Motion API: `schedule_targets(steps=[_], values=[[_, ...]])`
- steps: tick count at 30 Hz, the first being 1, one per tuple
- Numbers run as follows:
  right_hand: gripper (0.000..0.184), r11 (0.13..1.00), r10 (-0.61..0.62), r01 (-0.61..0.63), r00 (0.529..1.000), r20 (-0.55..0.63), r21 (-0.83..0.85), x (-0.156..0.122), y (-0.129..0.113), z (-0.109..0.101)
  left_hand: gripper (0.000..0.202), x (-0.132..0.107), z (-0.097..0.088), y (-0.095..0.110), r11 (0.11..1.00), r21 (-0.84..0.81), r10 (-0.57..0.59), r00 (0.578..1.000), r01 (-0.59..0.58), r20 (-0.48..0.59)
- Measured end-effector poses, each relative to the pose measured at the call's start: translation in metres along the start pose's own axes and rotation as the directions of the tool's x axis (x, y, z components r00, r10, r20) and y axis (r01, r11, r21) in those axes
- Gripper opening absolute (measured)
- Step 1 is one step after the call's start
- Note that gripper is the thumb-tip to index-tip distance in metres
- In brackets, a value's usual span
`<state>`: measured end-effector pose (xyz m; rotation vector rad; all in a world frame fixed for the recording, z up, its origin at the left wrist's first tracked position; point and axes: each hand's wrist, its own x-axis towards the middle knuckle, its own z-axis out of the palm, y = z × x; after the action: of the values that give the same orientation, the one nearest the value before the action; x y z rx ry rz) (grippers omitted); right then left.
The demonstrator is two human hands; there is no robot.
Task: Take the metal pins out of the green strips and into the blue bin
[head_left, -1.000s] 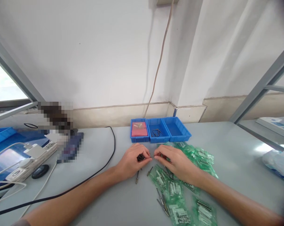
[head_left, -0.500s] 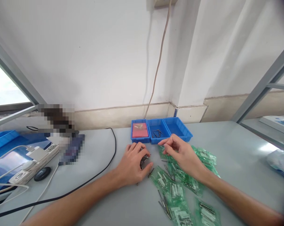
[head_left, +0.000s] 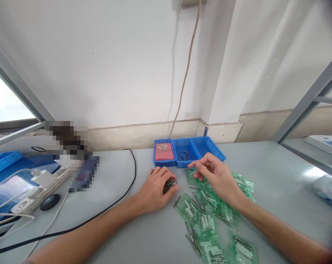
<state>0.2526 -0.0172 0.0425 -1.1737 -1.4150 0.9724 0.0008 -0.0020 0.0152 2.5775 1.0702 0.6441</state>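
Observation:
My left hand (head_left: 157, 189) rests on the grey table, its fingers curled around a bunch of thin metal pins (head_left: 169, 185). Dark and silvery pin ends show between thumb and forefinger. Over to the right, my right hand (head_left: 214, 175) hovers above green plastic packets (head_left: 210, 200), thumb and forefinger pinched on what looks like one thin metal pin (head_left: 192, 167). Pins and white labels show through the packets. Several loose metal pins (head_left: 192, 240) lie beside them, and one short pin (head_left: 177, 201) is just right of my left hand.
Behind my hands stand three blue trays: the left tray (head_left: 155, 161) holds a pink card, the middle tray (head_left: 178, 163) some dark pins. A black cable (head_left: 100, 212) crosses the table at left, near a power strip (head_left: 23, 207) and a black oval object (head_left: 50, 202).
My right hand has moved slightly right and up, away from my left hand. My left hand stays in place, with more of the pins now showing in it.

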Motion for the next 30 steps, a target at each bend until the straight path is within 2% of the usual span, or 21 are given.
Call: schedule_targets(steps=[4, 6, 8, 12, 15, 21, 24, 27, 30], values=[[0.028, 1.000, 0.011, -0.011, 1.000, 0.002, -0.020, 0.001, -0.001, 0.000, 0.056, -0.005, -0.006, 0.005, 0.995, 0.027, 0.097, 0.992, -0.099, 0.085], [0.027, 0.999, 0.018, -0.018, 1.000, 0.004, -0.033, 0.001, 0.000, -0.001, 0.062, -0.006, -0.005, 0.004, 0.991, 0.049, 0.122, 0.988, -0.127, 0.097], [0.026, 0.999, 0.024, -0.024, 1.000, 0.007, -0.047, 0.001, 0.001, -0.002, 0.056, -0.006, -0.003, 0.001, 0.990, 0.067, 0.115, 0.988, -0.122, 0.100], [0.026, 0.999, 0.014, -0.014, 1.000, 0.006, -0.048, 0.003, 0.002, -0.003, 0.029, -0.003, 0.001, -0.005, 0.993, 0.073, 0.082, 0.994, -0.088, 0.078], [0.027, 0.999, 0.003, -0.003, 1.000, -0.004, -0.050, 0.004, 0.002, -0.003, 0.019, -0.001, 0.001, -0.008, 0.995, 0.065, 0.077, 0.996, -0.081, 0.052], [0.026, 0.999, 0.002, -0.002, 1.000, -0.006, -0.036, 0.005, 0.001, -0.004, 0.028, 0.000, -0.008, -0.008, 0.987, 0.073, 0.137, 0.986, -0.144, 0.091], [0.026, 0.999, 0.004, -0.004, 1.000, -0.003, -0.038, 0.005, 0.001, -0.004, 0.024, -0.001, -0.011, -0.009, 0.983, 0.080, 0.155, 0.982, -0.163, 0.104], [0.026, 0.999, 0.002, -0.002, 1.000, 0.003, -0.038, 0.006, 0.000, -0.005, 0.019, 0.000, -0.011, -0.010, 0.983, 0.083, 0.155, 0.983, -0.163, 0.102], [0.026, 0.999, 0.005, -0.005, 1.000, 0.012, -0.034, 0.005, 0.000, -0.005, 0.026, 0.000, -0.008, -0.009, 0.984, 0.086, 0.149, 0.985, -0.157, 0.093]])
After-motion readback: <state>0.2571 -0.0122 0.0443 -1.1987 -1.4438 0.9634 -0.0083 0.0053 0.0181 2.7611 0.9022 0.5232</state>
